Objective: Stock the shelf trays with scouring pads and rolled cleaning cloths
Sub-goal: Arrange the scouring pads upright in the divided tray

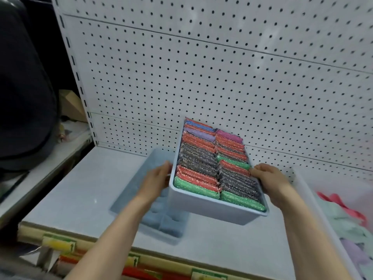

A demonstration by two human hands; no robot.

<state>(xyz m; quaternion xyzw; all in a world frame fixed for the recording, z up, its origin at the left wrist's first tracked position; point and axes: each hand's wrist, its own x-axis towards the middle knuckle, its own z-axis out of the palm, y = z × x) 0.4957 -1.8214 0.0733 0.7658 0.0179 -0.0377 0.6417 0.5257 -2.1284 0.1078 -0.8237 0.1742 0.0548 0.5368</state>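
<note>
A white tray (210,205) packed with two rows of glittery scouring pads (203,158), red, silver, green, purple and pink, is held tilted above the shelf. My left hand (156,179) grips its left rim and my right hand (271,182) grips its right rim. Under and to the left of it, a pale blue tray (131,190) sits on the shelf with rolled blue cloths (163,221) at its near end. At the right edge stands another white tray (314,207) holding pink, mint and lilac cloths (347,221).
The grey shelf board (80,190) runs to a white pegboard back wall (201,77). Price labels (58,242) line the shelf's front edge. A dark bulky shape (22,98) and cardboard (70,104) lie to the left, beyond the upright.
</note>
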